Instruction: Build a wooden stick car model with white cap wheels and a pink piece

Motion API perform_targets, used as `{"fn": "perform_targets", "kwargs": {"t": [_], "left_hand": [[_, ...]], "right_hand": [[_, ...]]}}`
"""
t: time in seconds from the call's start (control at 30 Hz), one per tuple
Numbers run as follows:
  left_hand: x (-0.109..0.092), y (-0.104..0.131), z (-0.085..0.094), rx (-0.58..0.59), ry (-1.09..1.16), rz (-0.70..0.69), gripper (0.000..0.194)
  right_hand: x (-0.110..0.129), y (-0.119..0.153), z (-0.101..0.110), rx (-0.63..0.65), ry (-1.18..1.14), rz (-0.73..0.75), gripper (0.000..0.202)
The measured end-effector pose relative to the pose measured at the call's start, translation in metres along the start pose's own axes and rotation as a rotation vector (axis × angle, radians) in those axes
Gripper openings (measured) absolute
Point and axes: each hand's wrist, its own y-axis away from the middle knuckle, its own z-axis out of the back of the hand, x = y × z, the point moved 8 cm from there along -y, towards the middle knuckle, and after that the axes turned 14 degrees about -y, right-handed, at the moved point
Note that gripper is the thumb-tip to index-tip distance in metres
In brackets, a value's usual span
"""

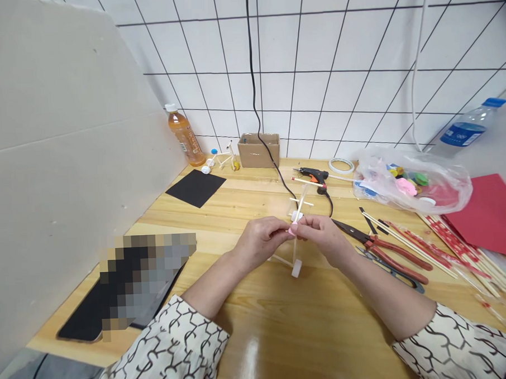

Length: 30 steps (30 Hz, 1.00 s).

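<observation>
Over the middle of the table, my left hand [261,242] and my right hand [322,237] meet with their fingertips pinched on a small pink piece, which looks like a bottle cap [293,228]. It sits on a small tricycle model [300,203] built of pale sticks, with white bottle caps as wheels. One white wheel [296,268] shows below my fingers, and another lies just beyond them. A red-tipped crossbar [308,182] tops the model. My fingers hide part of the frame and most of the pink piece.
Beyond the model lies a black glue gun [313,173]. Pliers [381,245], scissors [393,270] and chopsticks [460,247] are at right, below a bag of caps [416,179]. At left are phones [127,290], black paper [196,187] and a tea bottle [186,136]; a cardboard box [258,151] stands behind.
</observation>
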Motion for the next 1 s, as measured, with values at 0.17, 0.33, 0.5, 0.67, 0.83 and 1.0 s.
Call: {"fn": "perform_targets", "kwargs": {"t": [0.17,0.33,0.5,0.67,0.83,1.0], "left_hand": [[-0.0003,-0.0007,0.0001,-0.003,0.002,-0.010,0.007],[0.0025,-0.0002,-0.0011,0.006,0.010,0.015,0.007],[0.0021,-0.0001,0.0008,0.012,0.034,0.026,0.007],[0.0020,-0.0009,0.0019,0.035,0.052,0.036,0.009],[0.0050,0.0002,-0.0017,0.047,0.048,0.051,0.014],[0.0063,0.0017,-0.0027,0.011,0.012,0.045,0.014]], "right_hand": [[-0.0042,-0.0022,0.0030,-0.030,0.034,0.012,0.030],[-0.0046,-0.0024,0.0019,-0.041,0.063,0.035,0.028],[-0.0012,-0.0006,0.0007,-0.026,0.047,0.014,0.028],[-0.0013,0.0008,0.0008,0.001,0.001,-0.023,0.030],[-0.0009,0.0013,-0.0007,0.008,0.017,-0.006,0.029],[-0.0004,0.0010,-0.0008,-0.007,0.038,0.007,0.028]]}}
